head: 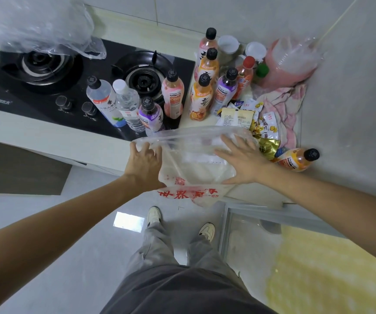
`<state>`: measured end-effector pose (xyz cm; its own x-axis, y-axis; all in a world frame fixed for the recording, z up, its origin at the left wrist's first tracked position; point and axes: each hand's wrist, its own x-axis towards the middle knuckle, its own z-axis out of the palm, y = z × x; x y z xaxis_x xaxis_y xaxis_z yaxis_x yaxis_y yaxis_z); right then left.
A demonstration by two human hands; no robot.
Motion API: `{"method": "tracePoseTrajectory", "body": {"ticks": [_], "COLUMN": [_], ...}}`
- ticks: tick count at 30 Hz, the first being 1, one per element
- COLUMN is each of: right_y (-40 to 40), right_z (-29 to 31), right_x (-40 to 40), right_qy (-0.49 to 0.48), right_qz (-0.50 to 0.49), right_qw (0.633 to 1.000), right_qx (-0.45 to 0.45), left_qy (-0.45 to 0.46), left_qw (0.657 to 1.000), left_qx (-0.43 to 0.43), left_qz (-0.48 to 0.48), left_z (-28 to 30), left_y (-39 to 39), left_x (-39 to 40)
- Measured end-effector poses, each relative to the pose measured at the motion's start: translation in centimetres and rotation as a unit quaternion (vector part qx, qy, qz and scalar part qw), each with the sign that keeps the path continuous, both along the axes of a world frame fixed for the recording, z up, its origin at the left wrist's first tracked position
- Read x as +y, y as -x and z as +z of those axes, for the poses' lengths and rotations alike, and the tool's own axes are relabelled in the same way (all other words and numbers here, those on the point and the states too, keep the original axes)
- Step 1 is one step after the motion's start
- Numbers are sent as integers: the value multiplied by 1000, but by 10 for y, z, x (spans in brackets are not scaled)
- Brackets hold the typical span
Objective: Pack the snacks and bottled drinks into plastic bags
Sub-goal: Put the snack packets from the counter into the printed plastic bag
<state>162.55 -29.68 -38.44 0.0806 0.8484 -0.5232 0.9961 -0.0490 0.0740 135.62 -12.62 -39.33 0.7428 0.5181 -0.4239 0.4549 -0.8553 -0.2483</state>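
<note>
A clear plastic bag (pixel 196 164) with red print lies on the counter's front edge, its bottom hanging over. My left hand (pixel 145 165) grips the bag's left rim. My right hand (pixel 241 162) rests flat on the bag's right side, fingers spread. Several bottled drinks (pixel 173 96) stand on the stove's right part and the counter behind the bag. An orange bottle (pixel 295 159) lies on its side to the right of my right hand. Snack packets (pixel 250 121) are piled just beyond the bag.
A black gas stove (pixel 46 87) with two burners fills the left counter. Another crumpled clear bag (pixel 35 26) sits at the top left. A pink cloth (pixel 284 105), a pink jug (pixel 291 62) and white cups (pixel 227 45) crowd the back right corner by the wall.
</note>
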Motion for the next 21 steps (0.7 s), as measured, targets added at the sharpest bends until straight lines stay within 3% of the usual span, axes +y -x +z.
{"method": "tracePoseTrajectory", "body": {"ticks": [5,14,17,21], "right_y": [-1,23,21,19], "right_z": [-3,-39,-45,-45], "right_x": [6,-19,-20,-15], "right_qy": [-14,2,21,52], "right_qz": [14,139,132,85], "right_qw": [1000,989,988,994], "right_qx": [8,55,82,54], "left_qy": [-17,19,39,61], "left_qw": [999,999,998,998], "left_qx": [-5,18,11,-25], "left_qz": [28,45,38,6], "left_z": [-4,-31,-35,-40], "left_y": [-5,1,1,1], "left_x": [3,1,2,3]}}
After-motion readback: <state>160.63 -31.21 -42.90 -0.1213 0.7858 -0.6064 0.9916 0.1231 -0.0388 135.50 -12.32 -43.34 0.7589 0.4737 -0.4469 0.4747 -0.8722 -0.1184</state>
